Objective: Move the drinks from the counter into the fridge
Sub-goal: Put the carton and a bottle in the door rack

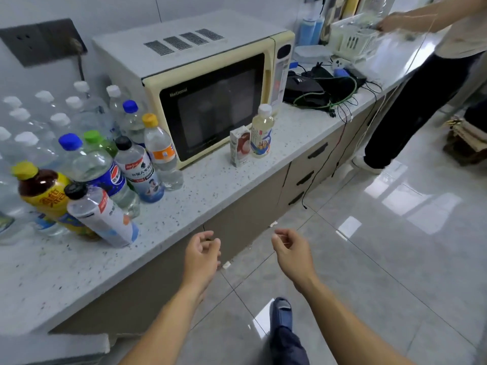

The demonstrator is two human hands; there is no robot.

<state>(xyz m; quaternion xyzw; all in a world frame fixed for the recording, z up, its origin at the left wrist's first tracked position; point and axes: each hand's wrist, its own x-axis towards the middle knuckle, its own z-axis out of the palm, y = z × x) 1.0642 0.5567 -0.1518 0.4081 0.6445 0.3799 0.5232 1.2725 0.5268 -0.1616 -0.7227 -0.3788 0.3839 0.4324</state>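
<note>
Both hands hang out in front of the counter [210, 185], empty. The left hand [201, 255] has loosely curled fingers holding nothing; the right hand [291, 250] is the same, relaxed. Up and left of the left fingers stands the cluster of bottles [105, 164], touching one another. Farther ahead of both sets of fingertips, a pale yellow bottle [261, 133] and a small carton [239, 147] stand side by side before the microwave [200, 83].

On the speckled counter [210, 185] we see the drinks upright — a crowd of capped bottles [87, 164] left of the microwave, and before its door a small carton [239, 146] touching a pale-yellow bottle [261, 133] — all untouched.
</note>
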